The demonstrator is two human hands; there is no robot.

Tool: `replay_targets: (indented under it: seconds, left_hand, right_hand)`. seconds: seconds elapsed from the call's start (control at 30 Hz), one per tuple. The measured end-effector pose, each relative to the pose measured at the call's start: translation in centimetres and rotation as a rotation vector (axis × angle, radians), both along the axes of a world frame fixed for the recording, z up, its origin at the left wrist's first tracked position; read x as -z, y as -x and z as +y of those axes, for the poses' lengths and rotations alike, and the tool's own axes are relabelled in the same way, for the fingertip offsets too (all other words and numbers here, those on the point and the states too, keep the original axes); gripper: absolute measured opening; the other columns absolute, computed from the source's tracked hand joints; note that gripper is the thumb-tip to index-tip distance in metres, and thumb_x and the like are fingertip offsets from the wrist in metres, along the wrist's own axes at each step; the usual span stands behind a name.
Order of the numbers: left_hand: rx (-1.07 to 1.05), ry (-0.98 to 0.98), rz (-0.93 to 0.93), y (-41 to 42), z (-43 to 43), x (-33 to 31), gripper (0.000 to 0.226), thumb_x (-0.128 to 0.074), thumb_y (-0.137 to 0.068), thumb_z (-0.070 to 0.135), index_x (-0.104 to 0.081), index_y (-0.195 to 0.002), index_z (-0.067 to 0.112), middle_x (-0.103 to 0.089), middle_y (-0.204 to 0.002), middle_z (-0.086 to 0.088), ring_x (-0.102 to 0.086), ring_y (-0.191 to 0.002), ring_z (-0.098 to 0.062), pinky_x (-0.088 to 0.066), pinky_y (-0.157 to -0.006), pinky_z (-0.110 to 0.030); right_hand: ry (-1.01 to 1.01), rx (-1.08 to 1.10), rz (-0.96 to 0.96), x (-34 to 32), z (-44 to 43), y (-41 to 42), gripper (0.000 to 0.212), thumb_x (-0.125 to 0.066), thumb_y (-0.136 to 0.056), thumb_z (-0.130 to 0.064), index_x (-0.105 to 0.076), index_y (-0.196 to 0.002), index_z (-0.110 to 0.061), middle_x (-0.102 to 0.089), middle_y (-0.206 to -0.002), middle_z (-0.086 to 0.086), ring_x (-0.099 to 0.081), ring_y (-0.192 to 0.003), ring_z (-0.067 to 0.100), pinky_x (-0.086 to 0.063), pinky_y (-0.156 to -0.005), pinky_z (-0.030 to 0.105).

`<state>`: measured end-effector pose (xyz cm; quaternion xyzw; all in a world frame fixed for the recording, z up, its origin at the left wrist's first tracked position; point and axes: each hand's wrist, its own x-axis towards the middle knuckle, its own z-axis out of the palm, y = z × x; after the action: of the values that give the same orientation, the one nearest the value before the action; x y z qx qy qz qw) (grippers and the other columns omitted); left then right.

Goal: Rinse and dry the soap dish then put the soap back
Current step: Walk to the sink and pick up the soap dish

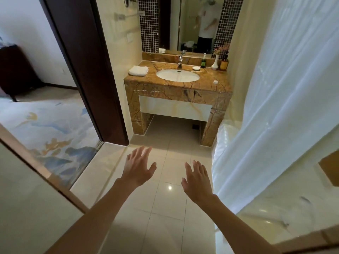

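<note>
Both hands hang in the air over the tiled floor, well short of the vanity. The left hand (138, 167) and the right hand (197, 178) each have fingers spread and palms down, gripping nothing, which fits someone walking toward a job not yet begun.

The soap dish (196, 68) sits at the back of the marble worktop (216, 85), just right of the faucet (180, 62) and close to the basin (177, 75), a sensible spot for wet soap within reach of water. It is too small here to tell whether soap lies in it. A small white round object (215, 81) rests near the worktop's right front; it may be the soap, though that is a guess.

A folded white towel (138, 70) lies on the left side of the worktop, apart from the basin so it stays dry, handy for drying the dish. Bottles and a vase (214, 61) stand against the back ledge, clear of the basin.
</note>
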<state>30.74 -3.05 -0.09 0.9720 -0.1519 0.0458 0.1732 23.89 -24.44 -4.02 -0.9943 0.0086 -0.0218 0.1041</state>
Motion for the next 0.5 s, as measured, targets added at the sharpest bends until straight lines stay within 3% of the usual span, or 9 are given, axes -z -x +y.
replay_targets:
  seconds: [0.23,0.5]
  left_hand:
    - [0.031,0.03,0.004,-7.5,-1.8,0.3,0.063,-0.05,-0.087,0.044,-0.03,-0.141,0.02,-0.032,-0.149,-0.01,-0.029,-0.135,-0.028,-0.024,-0.109,-0.047]
    - [0.037,-0.015,-0.015,-17.3,-4.0,0.7,0.066,-0.05,-0.086,0.045,-0.027,-0.143,0.021,-0.032,-0.15,-0.008,-0.03,-0.135,-0.028,-0.027,-0.109,-0.046]
  right_hand:
    - [0.057,-0.008,-0.029,-0.1,-1.8,-7.3,0.055,-0.051,-0.094,-0.026,-0.034,-0.144,-0.01,-0.035,-0.15,0.022,-0.03,-0.141,0.036,-0.022,-0.119,0.043]
    - [0.032,0.02,-0.127,0.1,-4.4,-16.7,0.053,-0.081,-0.07,-0.019,-0.061,-0.117,-0.005,-0.062,-0.123,0.025,-0.061,-0.113,0.039,-0.051,-0.096,0.047]
